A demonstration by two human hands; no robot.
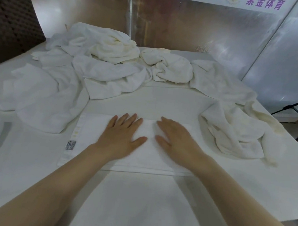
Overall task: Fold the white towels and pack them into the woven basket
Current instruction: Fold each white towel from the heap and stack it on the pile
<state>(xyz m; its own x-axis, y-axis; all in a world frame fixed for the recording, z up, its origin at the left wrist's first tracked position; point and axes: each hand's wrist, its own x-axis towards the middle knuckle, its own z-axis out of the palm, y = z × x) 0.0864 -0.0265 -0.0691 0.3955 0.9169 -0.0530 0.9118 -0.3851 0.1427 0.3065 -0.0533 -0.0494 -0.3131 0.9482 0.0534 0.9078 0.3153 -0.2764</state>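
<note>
We press our left hand and right hand, fingers flat, gripping nothing, on the folded towel; woven basket at 10 o'clock.

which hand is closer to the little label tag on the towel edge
Left. The left hand lies flat on the folded towel, a short way right of the label tag; the right hand lies farther right.
</note>
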